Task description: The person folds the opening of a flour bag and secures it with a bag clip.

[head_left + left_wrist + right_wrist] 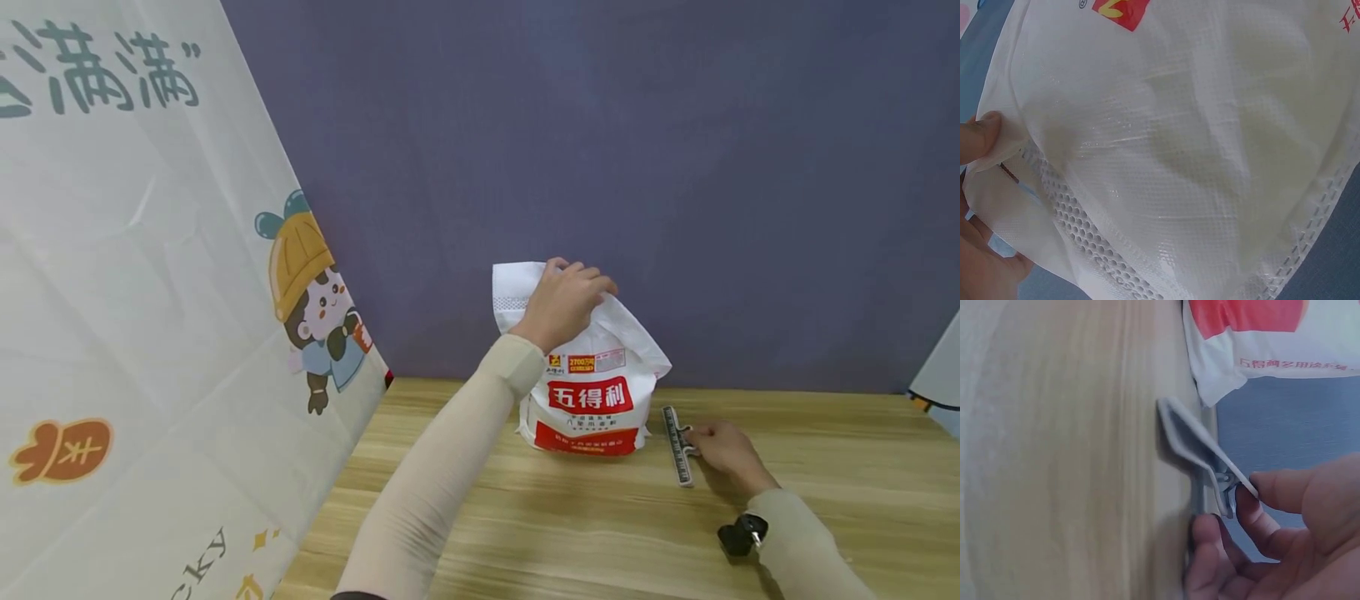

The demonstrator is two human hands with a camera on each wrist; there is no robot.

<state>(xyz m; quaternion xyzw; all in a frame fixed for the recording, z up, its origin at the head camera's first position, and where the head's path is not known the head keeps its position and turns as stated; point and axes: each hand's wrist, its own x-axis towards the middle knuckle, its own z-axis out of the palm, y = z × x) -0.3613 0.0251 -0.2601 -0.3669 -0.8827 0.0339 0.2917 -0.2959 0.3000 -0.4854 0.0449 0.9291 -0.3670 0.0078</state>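
Observation:
A white flour bag with red printed panels stands upright on the wooden table against the back wall. Its top edge is gripped by my left hand, which bunches the loose plastic. The left wrist view shows the thumb and fingers of the left hand on either side of the folded rim, by a perforated strip. Right of the bag, my right hand pinches the handles of a long bag clip. In the right wrist view the jaws of this clip are spread apart, close over the tabletop.
A purple-grey cloth wall rises directly behind the table. On the left hangs a white printed sheet with cartoon figures. At the far right edge is another white sheet. A black device sits on the right wrist.

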